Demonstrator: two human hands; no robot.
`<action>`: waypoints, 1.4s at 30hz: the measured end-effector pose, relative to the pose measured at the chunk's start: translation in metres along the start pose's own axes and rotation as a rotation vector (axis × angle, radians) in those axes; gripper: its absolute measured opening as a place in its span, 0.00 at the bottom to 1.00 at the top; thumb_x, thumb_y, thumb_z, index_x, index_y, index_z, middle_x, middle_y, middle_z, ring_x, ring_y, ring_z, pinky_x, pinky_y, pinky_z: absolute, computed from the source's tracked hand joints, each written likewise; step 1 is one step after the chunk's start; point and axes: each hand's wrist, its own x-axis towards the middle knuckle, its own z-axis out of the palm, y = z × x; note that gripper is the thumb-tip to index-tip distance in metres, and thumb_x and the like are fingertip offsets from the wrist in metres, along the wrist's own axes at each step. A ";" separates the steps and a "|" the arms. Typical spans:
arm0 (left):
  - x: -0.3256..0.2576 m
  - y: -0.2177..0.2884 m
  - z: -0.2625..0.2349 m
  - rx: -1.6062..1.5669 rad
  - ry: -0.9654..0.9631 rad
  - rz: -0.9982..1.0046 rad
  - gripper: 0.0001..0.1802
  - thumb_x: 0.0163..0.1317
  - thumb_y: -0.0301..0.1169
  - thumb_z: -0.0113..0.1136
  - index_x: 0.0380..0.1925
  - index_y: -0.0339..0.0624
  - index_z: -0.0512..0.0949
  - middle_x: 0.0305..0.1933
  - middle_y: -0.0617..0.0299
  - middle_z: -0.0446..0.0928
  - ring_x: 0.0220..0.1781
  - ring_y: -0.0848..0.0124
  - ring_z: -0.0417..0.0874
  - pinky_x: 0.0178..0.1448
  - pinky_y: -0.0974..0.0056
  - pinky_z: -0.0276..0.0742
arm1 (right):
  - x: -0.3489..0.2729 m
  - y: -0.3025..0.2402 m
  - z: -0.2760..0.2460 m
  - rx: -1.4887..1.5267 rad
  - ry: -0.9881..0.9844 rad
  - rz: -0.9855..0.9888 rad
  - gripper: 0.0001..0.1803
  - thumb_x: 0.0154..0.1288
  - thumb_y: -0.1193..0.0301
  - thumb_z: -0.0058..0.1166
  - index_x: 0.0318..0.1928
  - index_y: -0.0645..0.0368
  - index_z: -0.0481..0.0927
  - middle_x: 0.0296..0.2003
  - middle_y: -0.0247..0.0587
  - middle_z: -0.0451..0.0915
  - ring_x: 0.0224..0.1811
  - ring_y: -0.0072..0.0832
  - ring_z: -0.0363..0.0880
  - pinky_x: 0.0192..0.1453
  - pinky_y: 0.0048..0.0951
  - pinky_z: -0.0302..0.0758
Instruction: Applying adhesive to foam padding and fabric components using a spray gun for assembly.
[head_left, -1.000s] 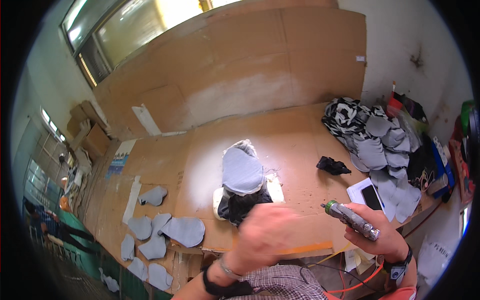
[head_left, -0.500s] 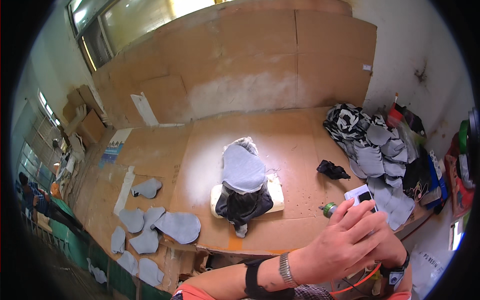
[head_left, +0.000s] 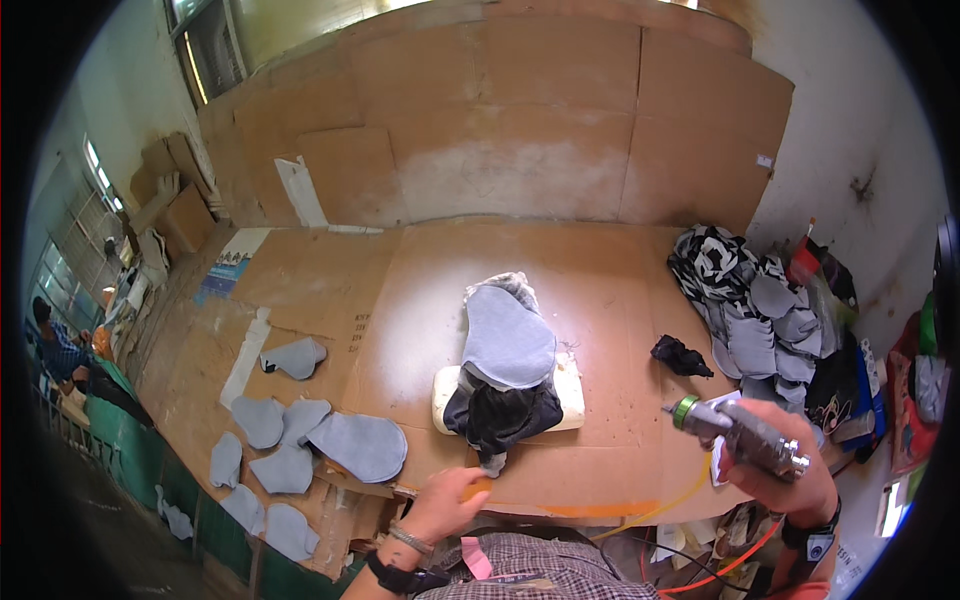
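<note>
In my right hand (head_left: 790,465) is a metal spray gun (head_left: 750,437) with a green ring near its nozzle, pointing left. My left hand (head_left: 445,510) is at the table's front edge, thumb and forefinger apart, close to the dangling tip of a black cloth piece (head_left: 505,415). That cloth drapes over a cream foam block (head_left: 568,390). Above it, a rounded grey fabric piece (head_left: 510,335) lies flat on top of whitish, crumpled material. Whether my left fingertips touch the cloth tip, I cannot tell.
Several grey cut pieces (head_left: 360,447) lie at left on the cardboard-covered table (head_left: 600,270). A crumpled black cloth (head_left: 682,355) and a heap of grey and black-white pieces (head_left: 745,340) sit at right. An orange hose (head_left: 735,565) runs below. Far left, another person (head_left: 60,350) is visible.
My left hand has moved away from the right hand, leftward to the table's front edge by the black cloth. The spray gun now shows fully in my right hand. The view has shifted slightly.
</note>
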 end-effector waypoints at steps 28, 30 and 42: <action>-0.029 -0.063 -0.012 -0.084 -0.039 -0.169 0.20 0.57 0.40 0.60 0.45 0.40 0.77 0.45 0.50 0.80 0.47 0.51 0.79 0.52 0.53 0.74 | -0.024 -0.069 0.038 0.178 0.094 0.222 0.29 0.50 0.80 0.64 0.55 0.66 0.72 0.33 0.37 0.80 0.35 0.21 0.79 0.40 0.23 0.74; -0.030 -0.064 -0.012 -0.075 -0.015 -0.145 0.20 0.57 0.40 0.60 0.45 0.40 0.77 0.45 0.49 0.80 0.47 0.51 0.79 0.52 0.53 0.74 | -0.019 -0.075 0.042 0.215 0.079 0.186 0.28 0.51 0.81 0.64 0.55 0.66 0.73 0.33 0.36 0.80 0.35 0.19 0.78 0.39 0.21 0.73; -0.026 -0.065 0.006 -0.110 0.095 -0.301 0.17 0.57 0.37 0.61 0.42 0.37 0.79 0.41 0.51 0.81 0.44 0.57 0.82 0.50 0.57 0.76 | -0.008 -0.067 0.018 0.158 -0.091 0.033 0.29 0.51 0.79 0.63 0.56 0.68 0.71 0.39 0.45 0.80 0.35 0.24 0.78 0.40 0.26 0.76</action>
